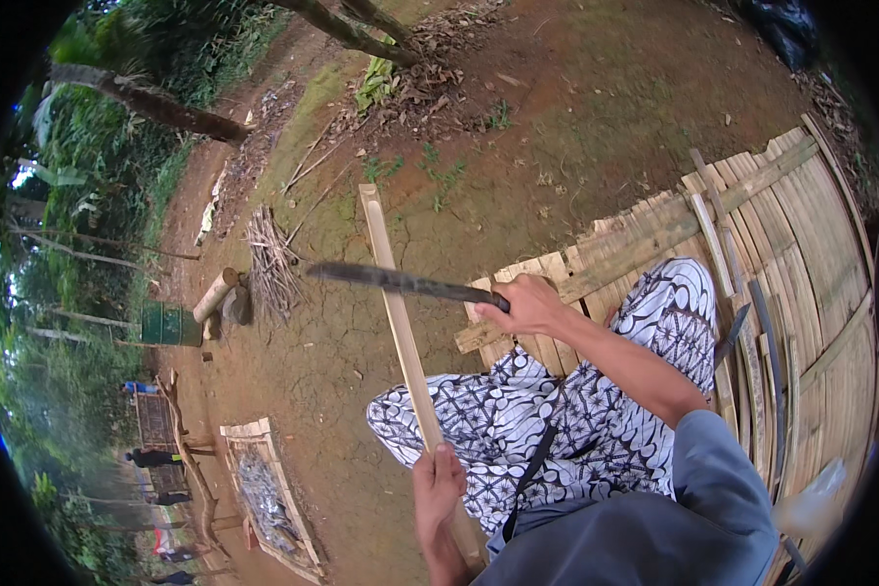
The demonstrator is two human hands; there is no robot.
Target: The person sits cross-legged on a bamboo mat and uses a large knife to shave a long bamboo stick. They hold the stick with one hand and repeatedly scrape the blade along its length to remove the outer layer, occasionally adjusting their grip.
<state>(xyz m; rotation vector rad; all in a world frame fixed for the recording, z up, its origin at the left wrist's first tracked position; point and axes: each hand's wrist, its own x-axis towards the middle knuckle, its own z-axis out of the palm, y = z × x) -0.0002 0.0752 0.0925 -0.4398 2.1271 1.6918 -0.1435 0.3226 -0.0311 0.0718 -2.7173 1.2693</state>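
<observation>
My left hand (438, 490) is closed around the lower part of a long, pale split bamboo strip (412, 363), which points away from me over my patterned trousers (518, 420). In my right hand (529, 305) is the dark handle of a machete (400, 282). Its long dark blade points left and crosses the strip at its upper middle. Whether the edge touches the bamboo, I cannot tell. Part of the strip's near end shows below my left wrist.
I sit cross-legged on a bamboo slat platform (801, 220); loose strips and another blade (732, 334) lie to my right. A stick bundle (269, 259), a log (215, 295), a green drum (171, 324) and a bamboo-framed rack (273, 493) stand on the ground leftward. People (154, 457) are far left.
</observation>
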